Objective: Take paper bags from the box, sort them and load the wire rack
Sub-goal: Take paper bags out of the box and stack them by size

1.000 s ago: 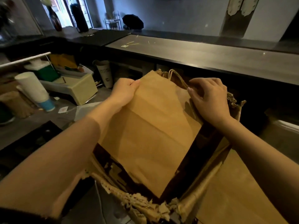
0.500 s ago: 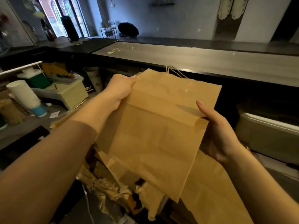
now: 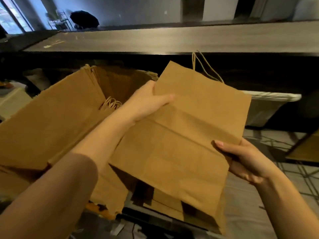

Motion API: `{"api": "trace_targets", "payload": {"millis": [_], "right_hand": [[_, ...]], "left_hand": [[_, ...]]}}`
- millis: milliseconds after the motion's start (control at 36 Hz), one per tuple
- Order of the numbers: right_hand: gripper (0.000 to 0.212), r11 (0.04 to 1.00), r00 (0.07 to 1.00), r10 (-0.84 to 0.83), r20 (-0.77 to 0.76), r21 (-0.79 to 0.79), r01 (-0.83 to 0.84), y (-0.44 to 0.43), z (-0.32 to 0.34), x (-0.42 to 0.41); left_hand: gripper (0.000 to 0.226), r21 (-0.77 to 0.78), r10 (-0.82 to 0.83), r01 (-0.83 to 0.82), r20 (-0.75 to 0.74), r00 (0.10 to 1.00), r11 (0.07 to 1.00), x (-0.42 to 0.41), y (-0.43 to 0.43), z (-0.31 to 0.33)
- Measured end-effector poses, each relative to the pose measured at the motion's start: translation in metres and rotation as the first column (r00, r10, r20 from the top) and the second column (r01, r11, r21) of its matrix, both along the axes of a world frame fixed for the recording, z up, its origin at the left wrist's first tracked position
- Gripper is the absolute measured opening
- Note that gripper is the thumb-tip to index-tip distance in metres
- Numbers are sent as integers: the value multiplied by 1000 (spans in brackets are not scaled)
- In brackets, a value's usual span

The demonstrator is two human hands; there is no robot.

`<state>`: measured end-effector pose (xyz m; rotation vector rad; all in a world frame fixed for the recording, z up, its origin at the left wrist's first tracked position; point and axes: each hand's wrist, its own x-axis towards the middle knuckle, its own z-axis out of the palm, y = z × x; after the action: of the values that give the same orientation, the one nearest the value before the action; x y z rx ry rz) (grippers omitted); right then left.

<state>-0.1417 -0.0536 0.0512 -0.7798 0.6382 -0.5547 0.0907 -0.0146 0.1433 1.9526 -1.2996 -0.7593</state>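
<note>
Head: paper bag (image 3: 181, 144) in both hands (image 3: 148, 100) (image 3: 245, 159)

Long grey bench (image 3: 172, 40) running across background; dark rounded object (image 3: 84, 19) sitting beyond far left end; white-rimmed bin (image 3: 264, 111) standing below bench edge; patterned floor (image 3: 296, 178) showing right.

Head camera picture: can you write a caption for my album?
Left hand and right hand hold a flat brown paper bag beside the open brown cardboard box.

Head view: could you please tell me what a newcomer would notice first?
A flat brown paper bag fills mid-frame, gripped by the left hand at its upper-left edge and the right hand at its right edge. Left of it sits a stack of similar brown bags.
</note>
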Motion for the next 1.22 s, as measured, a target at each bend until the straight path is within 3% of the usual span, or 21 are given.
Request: {"api": "trace_targets", "payload": {"millis": [56, 139, 194, 250, 361, 500, 639, 833, 1000, 1222], "right_hand": [[80, 1000, 999, -23, -45, 12, 23, -1, -9, -16], [30, 996, 983, -90, -159, -13, 89, 1, -22, -34], [22, 987, 958, -156, -239, -10, 159, 1, -34, -43], [28, 971, 924, -232, -303, -15, 239, 3, -50, -51], [36, 907, 777, -420, -468, -179, 382, 8, -80, -55], [41, 823, 595, -564, -572, -444, 353, 17, -104, -43], [49, 739, 585, -629, -511, -626, 249, 22, -125, -29], [70, 708, 530, -608, -591, -706, 25, 10, -143, -8], [83, 744, 605, -462, -649, -655, -134, 12, -152, 5], [89, 733, 509, -370, -777, -581, -355, 7, -153, 5]], "left_hand": [[50, 36, -70, 69, 45, 996, 997, -17, 1, -11], [78, 144, -173, 150, 166, 971, 978, -38, 3, -31], [95, 226, -224, 177, 204, 953, 958, -49, 2, -48], [110, 310, -277, 197, 243, 929, 930, -60, 1, -65], [114, 392, -336, 215, 272, 902, 895, -70, -3, -100], [125, 454, -277, 137, 258, 926, 881, -71, -4, -135], [123, 501, -234, 61, 288, 929, 863, -61, 0, -160], [100, 508, -134, -42, 305, 943, 860, -43, -2, -180], [87, 502, -134, -68, 354, 926, 862, -38, -2, -192], [75, 555, -154, -61, 333, 930, 830, -38, -5, -195]]}}
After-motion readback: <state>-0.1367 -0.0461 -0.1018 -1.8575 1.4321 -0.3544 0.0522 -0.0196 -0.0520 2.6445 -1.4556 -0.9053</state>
